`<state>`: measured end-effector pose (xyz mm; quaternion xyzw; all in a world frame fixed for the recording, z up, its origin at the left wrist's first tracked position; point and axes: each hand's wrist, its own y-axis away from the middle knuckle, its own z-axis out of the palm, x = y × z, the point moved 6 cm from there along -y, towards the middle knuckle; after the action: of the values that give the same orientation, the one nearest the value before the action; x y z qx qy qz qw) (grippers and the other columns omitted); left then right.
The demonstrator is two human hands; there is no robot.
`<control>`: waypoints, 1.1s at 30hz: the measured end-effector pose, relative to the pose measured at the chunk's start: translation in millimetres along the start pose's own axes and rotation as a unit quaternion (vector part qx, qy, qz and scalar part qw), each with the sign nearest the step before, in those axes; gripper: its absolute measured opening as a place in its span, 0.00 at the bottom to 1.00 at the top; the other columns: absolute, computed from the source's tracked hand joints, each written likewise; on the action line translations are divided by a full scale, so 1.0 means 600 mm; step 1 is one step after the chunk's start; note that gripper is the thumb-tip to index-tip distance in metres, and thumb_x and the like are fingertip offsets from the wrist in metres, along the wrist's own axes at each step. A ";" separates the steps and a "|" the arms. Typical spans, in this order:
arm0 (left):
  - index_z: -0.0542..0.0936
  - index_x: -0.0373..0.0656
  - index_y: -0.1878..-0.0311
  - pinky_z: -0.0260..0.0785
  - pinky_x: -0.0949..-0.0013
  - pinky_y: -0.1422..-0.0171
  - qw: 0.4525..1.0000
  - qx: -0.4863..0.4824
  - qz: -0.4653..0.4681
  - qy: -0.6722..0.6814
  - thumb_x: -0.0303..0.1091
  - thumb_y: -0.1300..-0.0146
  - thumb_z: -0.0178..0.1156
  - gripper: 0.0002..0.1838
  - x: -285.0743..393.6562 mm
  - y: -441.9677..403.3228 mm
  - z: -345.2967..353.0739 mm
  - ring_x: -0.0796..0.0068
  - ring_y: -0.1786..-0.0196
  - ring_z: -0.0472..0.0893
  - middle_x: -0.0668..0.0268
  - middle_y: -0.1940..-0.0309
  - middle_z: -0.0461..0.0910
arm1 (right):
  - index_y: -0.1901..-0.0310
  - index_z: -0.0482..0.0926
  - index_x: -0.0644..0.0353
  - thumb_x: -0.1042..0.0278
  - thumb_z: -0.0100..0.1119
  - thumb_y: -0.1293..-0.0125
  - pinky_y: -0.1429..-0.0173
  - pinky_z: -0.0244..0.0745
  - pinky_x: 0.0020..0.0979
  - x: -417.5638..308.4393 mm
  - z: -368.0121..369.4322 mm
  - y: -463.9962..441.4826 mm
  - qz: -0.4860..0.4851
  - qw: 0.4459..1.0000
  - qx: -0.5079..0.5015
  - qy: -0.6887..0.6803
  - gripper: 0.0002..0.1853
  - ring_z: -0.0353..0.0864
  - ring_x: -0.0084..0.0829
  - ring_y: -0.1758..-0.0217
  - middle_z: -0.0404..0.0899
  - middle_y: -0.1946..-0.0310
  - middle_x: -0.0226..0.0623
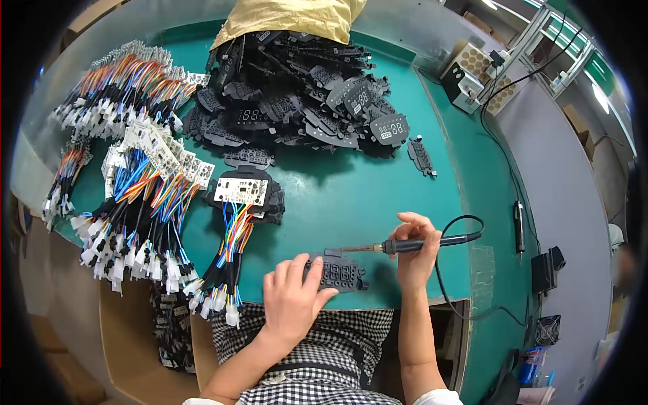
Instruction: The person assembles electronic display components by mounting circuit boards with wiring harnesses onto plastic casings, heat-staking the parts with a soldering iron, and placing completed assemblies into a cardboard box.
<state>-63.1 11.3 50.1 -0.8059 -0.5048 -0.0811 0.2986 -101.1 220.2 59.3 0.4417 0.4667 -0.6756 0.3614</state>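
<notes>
My right hand [415,250] is closed around the handle of a soldering iron [432,243], whose tip points left. Below that tip a black plastic display housing [343,273] with digit-shaped cutouts lies near the table's front edge. Fingers of my left hand [293,290] rest on the housing's left end, pressing it to the table; they look extended rather than wrapped round it. Left of it, a stack of black housings carries a white circuit board [239,191] on top, with coloured wires [235,233] hanging toward the front edge.
A large heap of black housings [297,108] spills from a yellow sack [290,17] at the back. Bundles of wired white boards [158,152] cover the left side. One loose housing [422,157] lies right. A black screwdriver-like tool [518,226], a small fan [547,330] and cables sit farther right.
</notes>
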 end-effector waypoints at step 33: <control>0.78 0.34 0.56 0.66 0.62 0.53 0.992 0.027 -0.021 0.123 0.33 0.61 0.70 0.25 -0.041 -0.008 -0.010 0.61 0.56 0.72 0.61 0.55 0.76 | 0.73 0.68 0.60 0.72 0.60 0.47 0.74 0.55 0.19 0.013 0.015 0.018 0.015 0.997 -0.035 0.074 0.09 0.60 0.15 0.78 0.66 0.81 0.24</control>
<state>-78.3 -9.4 46.2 -0.7707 -0.4830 -0.1718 0.3785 -96.3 207.8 50.2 0.4844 0.5086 -0.6191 0.3514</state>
